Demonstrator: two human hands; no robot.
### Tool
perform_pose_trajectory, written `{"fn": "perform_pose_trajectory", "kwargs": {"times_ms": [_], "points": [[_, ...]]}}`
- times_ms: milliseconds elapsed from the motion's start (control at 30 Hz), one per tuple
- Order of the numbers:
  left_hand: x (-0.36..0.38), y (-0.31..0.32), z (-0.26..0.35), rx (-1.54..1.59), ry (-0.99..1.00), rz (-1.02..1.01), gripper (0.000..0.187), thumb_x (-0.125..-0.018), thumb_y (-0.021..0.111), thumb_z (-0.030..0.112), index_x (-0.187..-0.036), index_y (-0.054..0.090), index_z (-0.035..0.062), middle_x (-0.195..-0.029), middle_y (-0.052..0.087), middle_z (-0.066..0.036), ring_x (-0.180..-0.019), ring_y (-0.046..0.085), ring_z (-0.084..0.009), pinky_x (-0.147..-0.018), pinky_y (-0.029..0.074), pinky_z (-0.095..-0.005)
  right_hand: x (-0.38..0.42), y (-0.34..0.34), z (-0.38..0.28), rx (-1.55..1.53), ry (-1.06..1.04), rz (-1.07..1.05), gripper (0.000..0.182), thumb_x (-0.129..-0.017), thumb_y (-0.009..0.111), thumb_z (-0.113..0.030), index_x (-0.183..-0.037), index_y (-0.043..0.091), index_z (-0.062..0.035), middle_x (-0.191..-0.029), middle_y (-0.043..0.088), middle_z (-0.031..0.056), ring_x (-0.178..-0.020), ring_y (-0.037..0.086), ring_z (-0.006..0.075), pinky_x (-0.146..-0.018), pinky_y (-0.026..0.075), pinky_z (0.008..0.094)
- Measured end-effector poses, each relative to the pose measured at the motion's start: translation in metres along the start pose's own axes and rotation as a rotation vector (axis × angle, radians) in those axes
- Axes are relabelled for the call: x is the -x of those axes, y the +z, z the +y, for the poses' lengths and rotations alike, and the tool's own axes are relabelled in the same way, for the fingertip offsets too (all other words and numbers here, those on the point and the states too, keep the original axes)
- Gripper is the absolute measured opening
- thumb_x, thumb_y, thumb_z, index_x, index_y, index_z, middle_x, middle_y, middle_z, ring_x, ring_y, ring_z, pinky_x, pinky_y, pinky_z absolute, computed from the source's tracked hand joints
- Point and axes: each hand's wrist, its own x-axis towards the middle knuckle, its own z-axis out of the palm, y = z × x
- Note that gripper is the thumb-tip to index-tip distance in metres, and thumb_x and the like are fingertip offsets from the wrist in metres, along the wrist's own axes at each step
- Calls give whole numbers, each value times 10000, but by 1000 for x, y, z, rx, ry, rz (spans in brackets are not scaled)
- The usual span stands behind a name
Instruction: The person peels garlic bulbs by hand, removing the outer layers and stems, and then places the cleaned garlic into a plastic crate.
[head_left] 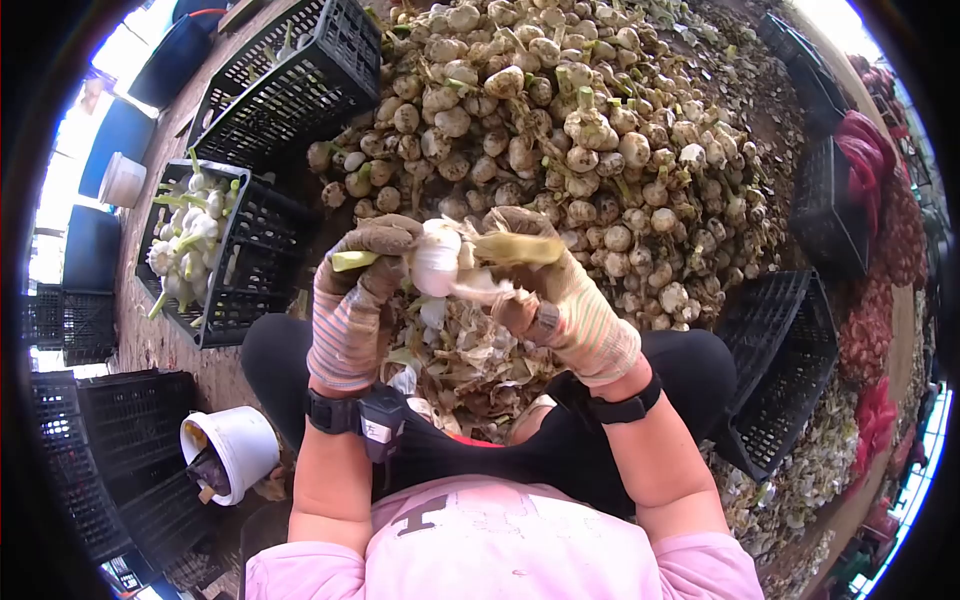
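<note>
A white garlic bulb [436, 260] is held up between my two gloved hands, over my lap. My left hand [360, 290], in a striped glove with dirty fingertips, is closed around the bulb's stem side, and a green stem end [352, 261] pokes out past the fingers. Strips of dry, yellowish garlic skin [515, 248] reach from the bulb to my right hand [570, 310], whose gloved fingers are closed on them. Loose garlic skins [480, 370] lie heaped below both hands, between my legs.
A big pile of unpeeled garlic [600, 150] spreads in front. Left, a black crate [255, 235] holds white bulbs, with another crate [300, 85] beyond it. A white bucket [245, 450] stands near my left side. At right are a black crate [780, 370] and red net sacks [870, 320].
</note>
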Motion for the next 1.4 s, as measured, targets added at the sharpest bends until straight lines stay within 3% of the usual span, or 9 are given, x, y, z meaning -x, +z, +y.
{"fn": "perform_pose_trajectory", "kwargs": {"times_ms": [300,367,533,667,700,767,900,1133,1400], "points": [[6,20,-11,-185,71,-61,343,-842,655,230,-1101,595,14,-1080,606,-77,-975,561,-145,-839,448,-281,-5,26,-7,577,-284,289,188,-812,566,54,-980,553,-29,-906,604,13,-830,559,88,-756,483,249],[9,25,-7,-56,-305,-12,441,-850,643,262,-1186,534,-1,-1123,595,-95,-980,585,-163,-791,498,-276,-6,16,-4,1187,-557,215,197,-797,545,78,-960,557,-32,-892,604,21,-810,559,91,-746,482,244],[8,18,-4,209,-330,-17,537,-792,697,291,-1205,512,2,-1118,599,-119,-966,613,-194,-726,548,-278,4,32,-15,-104,-277,17,270,-842,627,-101,-1072,512,-18,-895,585,57,-767,581,128,-687,492,273],[7,15,4,78,-186,23,543,-735,755,287,-1148,562,-8,-1117,591,-103,-962,603,-181,-821,498,-288,0,-11,3,514,-222,107,344,-852,620,-140,-1165,490,-80,-1097,568,28,-883,599,159,-688,480,282],[7,12,7,77,-184,25,543,-735,755,287,-1148,562,-8,-1117,591,-103,-962,603,-181,-821,498,-288,-5,3,0,28,76,338,378,-787,550,18,-1150,514,-81,-1099,574,39,-876,599,169,-704,478,294],[5,5,13,-190,-24,-26,482,-699,785,267,-1072,622,9,-1080,590,-73,-957,590,-166,-817,481,-284,4,-3,-4,1641,-273,43,388,-702,476,79,-1047,580,-64,-1008,600,78,-856,601,204,-702,477,301],[8,12,23,-466,85,-64,381,-651,801,150,-989,672,29,-1036,559,-52,-949,569,-169,-824,465,-284,5,24,-28,1135,-223,43,236,-684,513,30,-882,625,-33,-789,602,121,-775,591,293,-698,470,325],[8,17,20,-667,135,-259,411,-662,782,303,-971,699,45,-1035,547,-75,-945,557,-187,-818,453,-294,6,24,-25,841,49,46,299,-726,762,-228,-863,624,-1,-727,603,-11,-685,522,39,-588,443,217],[11,17,24,-781,188,-361,317,-649,796,156,-930,693,51,-1045,563,-89,-907,578,-187,-804,462,-296,8,22,-29,754,201,-17,330,-829,652,-298,-870,649,29,-699,612,25,-649,504,57,-562,442,255]]}}
